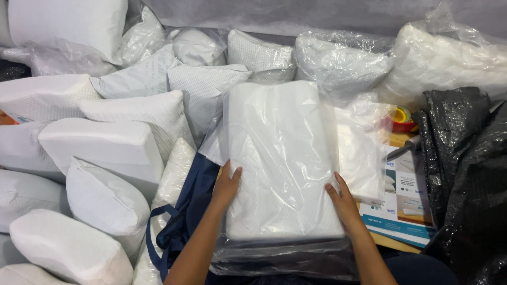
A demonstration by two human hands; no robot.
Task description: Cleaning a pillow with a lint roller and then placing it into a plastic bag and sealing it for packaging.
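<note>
**Pressing bagged pillow, both hands**

Pillow [282, 158] in clear plastic bag lies dead ahead, long axis running away from the person. Left hand [226, 186] and right hand [343, 203] flat, fingers spread, on near corners; equally near.

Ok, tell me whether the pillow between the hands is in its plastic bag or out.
In. Clear plastic covers the white pillow, and the bag's slack end bunches below its near edge.

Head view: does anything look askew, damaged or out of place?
Nothing looks damaged. The bagged pillow lies flat between the left hand and right hand; loose clear plastic bunches at its near end.
</note>
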